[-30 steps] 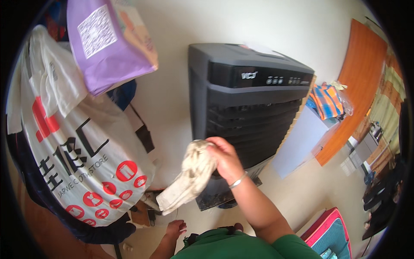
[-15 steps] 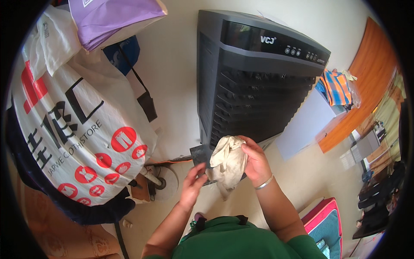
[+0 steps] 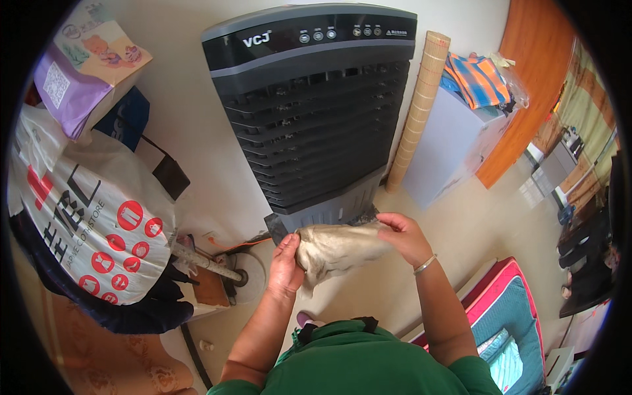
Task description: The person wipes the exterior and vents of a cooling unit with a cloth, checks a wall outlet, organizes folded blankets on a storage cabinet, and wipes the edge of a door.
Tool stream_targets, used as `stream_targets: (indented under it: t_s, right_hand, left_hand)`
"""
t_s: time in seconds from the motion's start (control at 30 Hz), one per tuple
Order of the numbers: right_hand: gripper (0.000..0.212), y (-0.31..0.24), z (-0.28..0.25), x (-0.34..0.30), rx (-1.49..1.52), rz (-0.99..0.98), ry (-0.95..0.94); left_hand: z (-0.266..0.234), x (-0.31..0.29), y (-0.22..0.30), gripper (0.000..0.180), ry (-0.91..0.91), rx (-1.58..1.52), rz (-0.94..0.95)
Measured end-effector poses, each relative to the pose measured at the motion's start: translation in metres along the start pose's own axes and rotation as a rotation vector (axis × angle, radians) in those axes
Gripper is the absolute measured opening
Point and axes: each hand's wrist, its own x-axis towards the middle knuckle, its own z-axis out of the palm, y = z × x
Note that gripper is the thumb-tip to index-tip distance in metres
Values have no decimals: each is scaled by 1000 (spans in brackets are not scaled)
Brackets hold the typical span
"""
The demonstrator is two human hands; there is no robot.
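Note:
Stretched between my hands is a stained off-white cloth (image 3: 342, 250), its left end hanging in loose folds. My left hand (image 3: 286, 266) is closed on that left end, fingers pressed to the fabric. At the other end my right hand (image 3: 404, 238) pinches the cloth; a silver bangle circles that wrist. Just beyond the cloth stands a tall black and grey air cooler (image 3: 322, 112), with buttons along its top panel and dusty-looking louvres. The cloth covers part of the cooler's foot and appears apart from the louvres.
At left are a large white plastic bag (image 3: 92, 217) and a purple box (image 3: 72, 89). A pole on a round base (image 3: 257, 276) stands near them. Right of the cooler are a rolled bamboo mat (image 3: 418, 112) and a pale cabinet (image 3: 438, 145). A pink-edged mattress (image 3: 510, 296) lies lower right.
My left hand has closed on the cloth, which was bunched in my right hand and is now spread sideways. The view has shifted, so the cooler appears further left and the bamboo mat shows.

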Motion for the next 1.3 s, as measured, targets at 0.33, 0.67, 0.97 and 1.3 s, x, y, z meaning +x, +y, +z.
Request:
stream_targets:
  t_s: [0.33,0.67,0.97,1.3]
  right_hand:
    - [26,62,-43,-32,-326,-197,23]
    - [43,89,39,-68,971,310,-252]
    - [41,59,99,-84,821,343,-383]
    - [15,50,154,-89,-73,234,-206]
  left_hand:
    - [34,-30,-19,8,-41,319,9]
    - [52,-127,-77,53,-707,1825,584]
    - [-61,-116,-33,55,247,297,-295]
    - [-100,-122,-9,40,141,388,-222]
